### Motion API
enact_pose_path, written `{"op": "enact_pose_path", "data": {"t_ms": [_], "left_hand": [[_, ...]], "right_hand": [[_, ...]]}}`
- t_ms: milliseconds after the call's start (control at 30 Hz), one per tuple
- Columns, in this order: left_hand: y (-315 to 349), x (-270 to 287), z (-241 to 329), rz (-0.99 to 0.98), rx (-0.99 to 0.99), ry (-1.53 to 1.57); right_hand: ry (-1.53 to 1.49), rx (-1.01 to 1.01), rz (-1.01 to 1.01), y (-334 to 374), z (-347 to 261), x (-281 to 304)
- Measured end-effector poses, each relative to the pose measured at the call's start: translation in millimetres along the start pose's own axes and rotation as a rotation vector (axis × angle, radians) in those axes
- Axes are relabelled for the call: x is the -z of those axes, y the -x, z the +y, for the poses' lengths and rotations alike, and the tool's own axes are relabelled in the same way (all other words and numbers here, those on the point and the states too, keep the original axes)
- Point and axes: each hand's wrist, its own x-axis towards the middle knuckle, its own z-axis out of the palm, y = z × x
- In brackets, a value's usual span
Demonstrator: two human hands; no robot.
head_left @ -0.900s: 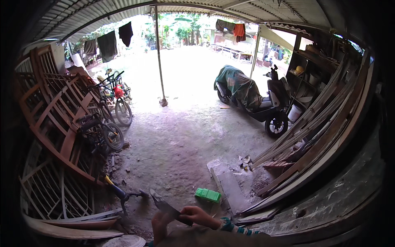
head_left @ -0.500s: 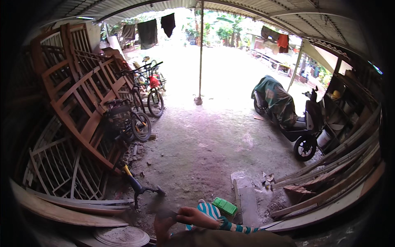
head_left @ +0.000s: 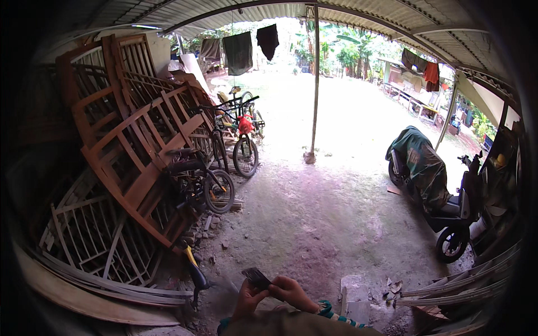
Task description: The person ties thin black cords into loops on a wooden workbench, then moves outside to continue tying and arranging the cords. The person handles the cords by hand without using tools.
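Spreading across the middle of the view, a rough, pale floor [head_left: 291,224] is partly overhung by a corrugated roof [head_left: 190,15], and the open side is divided by a slim upright post [head_left: 316,89]. On the left, large brown wooden frames [head_left: 137,190] are stacked at a slant, and a white barred grille [head_left: 114,246] is leaned below them. On the right, a motor scooter [head_left: 469,193] is parked, its rear part draped with a dark green cover [head_left: 416,162]. Long planks [head_left: 476,288] are laid at the lower right, while a curved board [head_left: 95,305] is seen at the lower left. Bicycles [head_left: 245,157] are stood just beside the wooden frames, and dark cloths [head_left: 238,54] are hung beyond them. A light slab [head_left: 355,297] is set on the floor, near the right hand [head_left: 294,294].

At the lower edge, between that hand and the left hand [head_left: 246,299], a dark flat piece [head_left: 258,277] is held above the floor, tilted, its far end left free. It is pinched by the fingers of both hands, which are closed on its near end; its exact kind cannot be told.
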Motion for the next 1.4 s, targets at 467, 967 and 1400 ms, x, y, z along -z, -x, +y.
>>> {"op": "enact_pose_path", "data": {"t_ms": [467, 967, 1400], "left_hand": [[-306, -62, -38, -0.315, 0.218, -0.007], [-615, -207, -48, -0.68, 0.181, -0.308], [-787, -344, -124, -0.487, 0.252, -0.204]], "right_hand": [[0.269, 0.141, 0.476, -165, -48, 191], [0.33, 0.174, 0.92, -310, -135, 408], [0.356, 0.268, 0.679, -387, -179, 658]]}}
